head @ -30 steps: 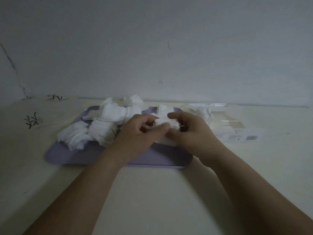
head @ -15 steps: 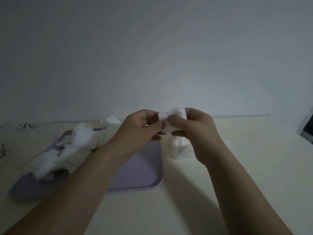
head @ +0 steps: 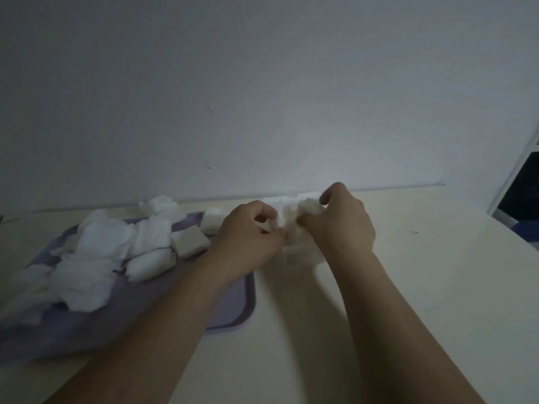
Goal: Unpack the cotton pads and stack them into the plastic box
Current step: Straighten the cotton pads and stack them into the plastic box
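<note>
My right hand point(head: 341, 225) grips a wad of white cotton pads point(head: 309, 207) directly above the clear plastic box point(head: 303, 255); my left hand point(head: 248, 237) is curled beside it, its hold indeterminable.

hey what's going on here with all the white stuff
A person is packing cotton pads into a clear plastic box. The left hand and right hand hold a small bunch of pads just above the box, which sits on the table right of a purple tray. A loose pile of pads lies on the tray, not yet boxed.
</note>
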Tool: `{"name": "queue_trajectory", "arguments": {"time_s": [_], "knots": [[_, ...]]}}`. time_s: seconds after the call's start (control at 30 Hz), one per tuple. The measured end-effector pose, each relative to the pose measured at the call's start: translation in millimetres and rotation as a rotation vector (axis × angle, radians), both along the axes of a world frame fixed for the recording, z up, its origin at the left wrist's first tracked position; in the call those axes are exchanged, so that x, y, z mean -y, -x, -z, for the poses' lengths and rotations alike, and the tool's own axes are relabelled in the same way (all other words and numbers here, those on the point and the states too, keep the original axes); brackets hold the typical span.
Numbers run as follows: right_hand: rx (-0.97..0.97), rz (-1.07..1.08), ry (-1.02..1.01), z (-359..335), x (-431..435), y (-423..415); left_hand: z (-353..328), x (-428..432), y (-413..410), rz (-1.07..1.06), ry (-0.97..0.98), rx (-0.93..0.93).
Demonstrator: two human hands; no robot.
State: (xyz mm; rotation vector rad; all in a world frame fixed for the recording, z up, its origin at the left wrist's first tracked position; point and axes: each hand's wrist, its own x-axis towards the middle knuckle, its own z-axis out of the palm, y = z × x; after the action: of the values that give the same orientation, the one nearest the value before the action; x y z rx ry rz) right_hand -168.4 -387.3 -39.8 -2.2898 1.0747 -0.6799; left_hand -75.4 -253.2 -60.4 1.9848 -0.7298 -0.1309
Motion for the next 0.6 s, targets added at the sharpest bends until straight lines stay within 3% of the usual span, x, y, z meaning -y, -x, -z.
{"name": "queue_trajectory", "arguments": {"time_s": [0.23,0.4,0.6], "knots": [[0.003,-0.155,0.007,-3,3,-1,9,-2,3,0.012,0.060,0.030],[0.040,-0.131,0.041,2,-3,-6,14,0,4,0.009,0.077,0.053],[-0.078,-0.198,0.049,-1,-12,-4,16,2,3,0.008,0.096,0.056]]}}
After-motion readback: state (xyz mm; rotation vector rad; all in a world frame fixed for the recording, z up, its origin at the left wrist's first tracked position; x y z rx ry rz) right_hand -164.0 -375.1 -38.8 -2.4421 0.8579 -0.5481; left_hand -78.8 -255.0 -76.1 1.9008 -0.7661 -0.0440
